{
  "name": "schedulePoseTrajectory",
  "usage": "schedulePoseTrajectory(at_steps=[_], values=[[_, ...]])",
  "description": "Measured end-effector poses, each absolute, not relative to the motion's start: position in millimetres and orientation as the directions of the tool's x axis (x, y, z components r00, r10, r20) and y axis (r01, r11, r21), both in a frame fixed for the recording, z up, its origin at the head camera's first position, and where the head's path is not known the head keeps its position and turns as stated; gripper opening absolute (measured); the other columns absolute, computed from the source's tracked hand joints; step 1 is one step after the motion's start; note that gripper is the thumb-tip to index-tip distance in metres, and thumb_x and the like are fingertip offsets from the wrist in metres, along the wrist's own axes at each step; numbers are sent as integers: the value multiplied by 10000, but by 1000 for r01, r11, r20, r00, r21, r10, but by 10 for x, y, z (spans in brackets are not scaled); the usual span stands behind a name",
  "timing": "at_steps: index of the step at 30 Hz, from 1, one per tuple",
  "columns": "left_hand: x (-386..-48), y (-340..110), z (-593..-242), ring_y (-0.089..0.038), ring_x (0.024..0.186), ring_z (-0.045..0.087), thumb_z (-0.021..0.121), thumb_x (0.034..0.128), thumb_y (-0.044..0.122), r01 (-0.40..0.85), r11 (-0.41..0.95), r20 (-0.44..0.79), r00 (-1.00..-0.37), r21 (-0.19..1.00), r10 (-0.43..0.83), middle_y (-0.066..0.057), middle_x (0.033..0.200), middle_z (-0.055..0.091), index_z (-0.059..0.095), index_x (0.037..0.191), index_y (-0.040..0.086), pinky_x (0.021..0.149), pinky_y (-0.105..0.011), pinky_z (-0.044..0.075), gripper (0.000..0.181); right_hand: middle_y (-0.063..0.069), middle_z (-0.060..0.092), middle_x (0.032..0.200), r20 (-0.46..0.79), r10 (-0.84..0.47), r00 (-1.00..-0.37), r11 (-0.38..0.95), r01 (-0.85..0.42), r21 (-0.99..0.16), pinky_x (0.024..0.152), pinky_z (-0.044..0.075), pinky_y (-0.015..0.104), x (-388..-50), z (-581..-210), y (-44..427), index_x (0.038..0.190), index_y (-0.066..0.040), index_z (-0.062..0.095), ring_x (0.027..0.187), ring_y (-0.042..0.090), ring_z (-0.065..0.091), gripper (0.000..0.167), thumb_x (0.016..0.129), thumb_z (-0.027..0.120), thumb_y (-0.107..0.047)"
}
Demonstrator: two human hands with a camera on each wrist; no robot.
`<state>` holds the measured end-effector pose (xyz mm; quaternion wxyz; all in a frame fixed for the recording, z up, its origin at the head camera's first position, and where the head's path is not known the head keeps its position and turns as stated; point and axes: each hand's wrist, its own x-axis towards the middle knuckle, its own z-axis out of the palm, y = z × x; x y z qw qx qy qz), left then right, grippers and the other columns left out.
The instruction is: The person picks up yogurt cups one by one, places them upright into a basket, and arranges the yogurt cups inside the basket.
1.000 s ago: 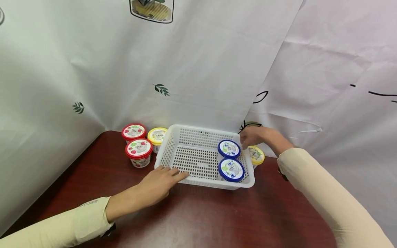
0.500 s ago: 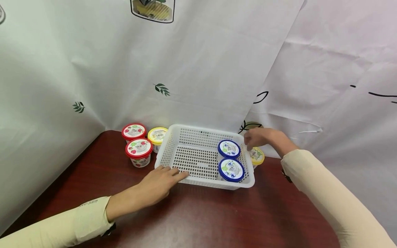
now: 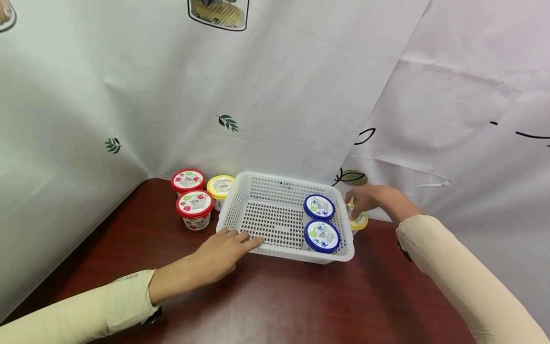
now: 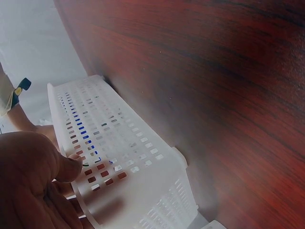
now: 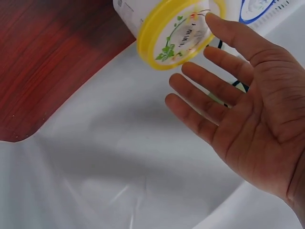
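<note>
Right of centre in the head view, we see the right hand [image 5: 257, 105] spread wide, fingers straight, its thumb at the glossy lid of a round yellow-lidded tub [image 5: 183, 36]; whether they touch we cannot tell. At centre, our left hand [image 3: 221, 255] pinches the rim of a rectangular plastic basket [image 3: 288, 253], its walls pierced like mesh. Two round blue-lidded tubs [image 3: 322, 235] stand inside, on the right. Beneath runs the reddish, wood-grained bench [image 3: 275, 301]; behind hangs a creased pale sheet [image 3: 279, 95].
</note>
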<state>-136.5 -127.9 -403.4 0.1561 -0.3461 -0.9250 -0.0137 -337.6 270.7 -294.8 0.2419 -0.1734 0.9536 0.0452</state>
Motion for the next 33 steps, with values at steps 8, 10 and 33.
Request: schedulePoseTrajectory(at_steps=[8, 10, 33], values=[[-1367, -1285, -4042, -279, 1025, 757, 818, 871, -31, 648, 757, 317, -702, -86, 638, -50, 1187, 782, 719, 1464, 180, 880, -429, 617, 637, 327, 606, 1590, -465, -295, -835, 945, -327, -12, 1203, 507, 693, -3338, -3011, 2702, 1617, -17, 556, 1459, 527, 605, 925, 843, 985, -286], [-1368, -1287, -4043, -279, 1021, 757, 819, 870, -31, 649, 756, 322, -699, -88, 638, -51, 1184, 783, 721, 1462, 180, 875, -427, 615, 636, 330, 604, 1590, -466, -303, -831, 943, -331, -23, 1198, 510, 694, -3327, -3012, 2703, 1613, -16, 559, 1457, 532, 603, 936, 829, 997, -279], [-1375, -1293, -4036, -275, 1008, 753, 829, 857, -35, 656, 750, 318, -695, -88, 645, -40, 1168, 778, 712, 1472, 185, 845, -411, 601, 664, 190, 724, 1408, -483, -353, -801, 933, -337, -124, 1103, 593, 596, -3367, -3163, 2785, 1576, -54, 583, 1203, 338, 707, 998, 755, 1038, -392]])
